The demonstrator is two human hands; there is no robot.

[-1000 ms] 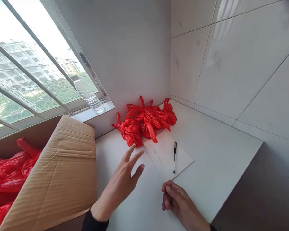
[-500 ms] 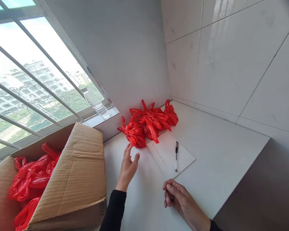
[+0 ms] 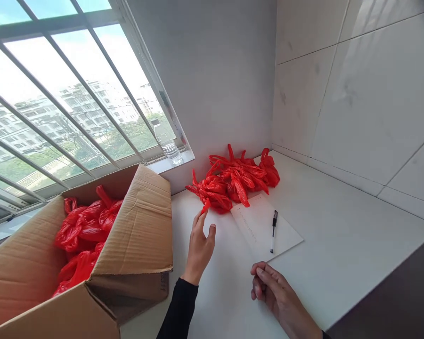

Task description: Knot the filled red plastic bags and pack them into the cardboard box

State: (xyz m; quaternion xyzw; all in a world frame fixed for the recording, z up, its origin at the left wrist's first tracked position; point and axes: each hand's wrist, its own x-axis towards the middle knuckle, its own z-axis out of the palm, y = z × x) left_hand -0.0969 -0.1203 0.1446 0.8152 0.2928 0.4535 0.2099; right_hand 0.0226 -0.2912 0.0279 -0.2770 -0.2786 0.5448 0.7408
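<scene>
A pile of tied red plastic bags lies on the white tabletop against the wall. My left hand is at the pile's near left side, thumb spread away from the fingers. Its fingertips meet a red bag tip, and I cannot tell whether they touch it or only overlap it in view. My right hand is held over the table's near part, fingers curled and thumb against them, with nothing visible in it. Just beyond it are a sheet of paper with small handwriting and a black-capped pen lying across it.
On the left stands an open cardboard box with more red plastic bags inside. A clear water bottle is on the window sill, beside the barred window. Tiled wall borders the table at the back right.
The view has turned left, so the box, bags and paper appear farther right. Against the pile, my left hand shows a red tip at its fingertips. My right hand keeps its curled pose.
</scene>
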